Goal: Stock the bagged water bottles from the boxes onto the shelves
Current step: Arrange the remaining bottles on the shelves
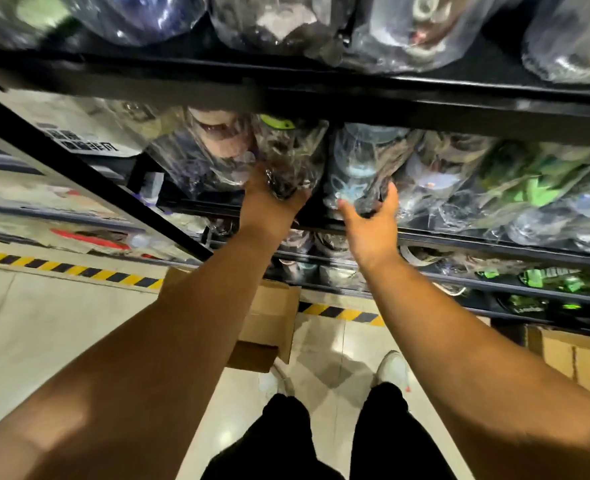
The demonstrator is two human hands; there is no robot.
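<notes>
Light glares off clear plastic bags (356, 161) and pale glossy floor (324, 379) before me; top blurred, black metal shelf rails (321, 95) bowed.

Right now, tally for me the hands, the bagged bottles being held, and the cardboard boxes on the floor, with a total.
Hands: 2, left hand and right hand
Bagged bottles held: 2, dark bottle in the left, clear bottle in the right
Cardboard boxes on the floor: 2, middle box and right box
Total: 6

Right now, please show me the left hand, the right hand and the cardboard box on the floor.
left hand (269, 206): head view, its back.
right hand (373, 227): head view, its back.
cardboard box (275, 311): head view, its flap.
</notes>
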